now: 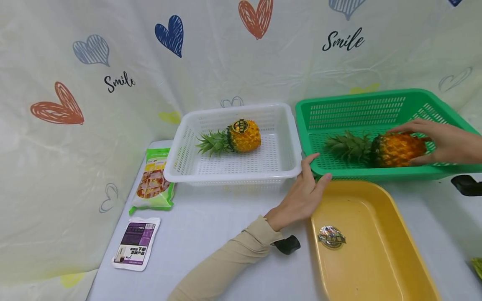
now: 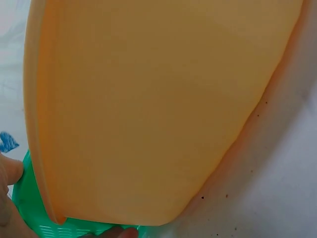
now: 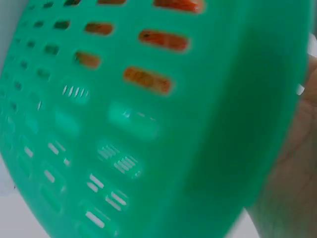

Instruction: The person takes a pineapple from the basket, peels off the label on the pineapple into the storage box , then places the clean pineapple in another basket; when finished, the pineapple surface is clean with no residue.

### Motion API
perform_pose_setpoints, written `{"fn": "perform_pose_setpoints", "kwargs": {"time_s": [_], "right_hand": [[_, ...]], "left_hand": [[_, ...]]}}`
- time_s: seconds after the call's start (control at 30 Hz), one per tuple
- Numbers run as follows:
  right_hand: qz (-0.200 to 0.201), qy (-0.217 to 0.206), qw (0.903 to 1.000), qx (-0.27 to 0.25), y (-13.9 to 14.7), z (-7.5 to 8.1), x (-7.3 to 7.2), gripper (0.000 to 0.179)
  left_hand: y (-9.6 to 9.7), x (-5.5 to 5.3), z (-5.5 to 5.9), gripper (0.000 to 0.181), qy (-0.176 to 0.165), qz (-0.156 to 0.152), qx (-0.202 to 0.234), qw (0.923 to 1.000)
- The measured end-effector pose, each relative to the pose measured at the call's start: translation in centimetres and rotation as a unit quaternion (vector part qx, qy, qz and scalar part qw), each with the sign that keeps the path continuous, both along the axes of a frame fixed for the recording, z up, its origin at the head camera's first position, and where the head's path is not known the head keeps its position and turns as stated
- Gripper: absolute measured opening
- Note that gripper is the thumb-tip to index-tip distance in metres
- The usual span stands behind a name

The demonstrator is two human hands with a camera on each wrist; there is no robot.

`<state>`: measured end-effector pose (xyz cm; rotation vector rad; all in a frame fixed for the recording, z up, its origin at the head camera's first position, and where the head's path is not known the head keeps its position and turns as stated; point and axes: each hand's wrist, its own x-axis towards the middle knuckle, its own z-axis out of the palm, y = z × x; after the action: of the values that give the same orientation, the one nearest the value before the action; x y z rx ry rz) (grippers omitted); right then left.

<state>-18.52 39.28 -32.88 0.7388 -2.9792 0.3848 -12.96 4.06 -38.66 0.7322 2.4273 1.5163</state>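
In the head view, a pineapple point(image 1: 399, 149) with its leafy crown to the left lies inside the green basket point(image 1: 354, 104). My right hand point(image 1: 444, 140) grips its base end, fingers along the top and thumb along the near side. The right wrist view shows that hand point(image 3: 292, 148) beyond the green basket wall point(image 3: 213, 124), with orange showing through the slots. My left hand point(image 1: 301, 198) touches the green basket's near left corner with spread fingers, beside the white basket point(image 1: 233, 177). Another pineapple point(image 1: 244, 136), bearing a black and gold label, lies in the white basket.
A yellow tray point(image 1: 361, 267) with a round sticker stands in front of the green basket. At the left lie a green food packet point(image 1: 152, 179) and a purple and white pouch point(image 1: 136, 244). A yellow-green item point(image 1: 477, 265) shows partly at the right edge.
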Motion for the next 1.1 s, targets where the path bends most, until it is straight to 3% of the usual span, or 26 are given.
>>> {"fn": "perform_pose_setpoints", "kwargs": {"time_s": [0.2, 0.4, 1.1], "right_hand": [[-0.025, -0.046, 0.9986, 0.0, -1.0, 0.7, 0.0, 0.071], [-0.036, -0.082, 0.9954, 0.035, -1.6, 0.9, -0.4, 0.075], [0.011, -0.028, 0.9995, 0.011, -1.3, 0.2, -0.2, 0.075]], "left_hand": [[0.0, -0.1, -0.1, 0.06, 0.006, -0.005, 0.004, 1.0], [-0.1, -0.1, -0.2, 0.061, 0.004, -0.005, 0.003, 1.0], [-0.1, -0.3, -0.4, 0.06, 0.016, -0.013, 0.002, 0.9998]]}}
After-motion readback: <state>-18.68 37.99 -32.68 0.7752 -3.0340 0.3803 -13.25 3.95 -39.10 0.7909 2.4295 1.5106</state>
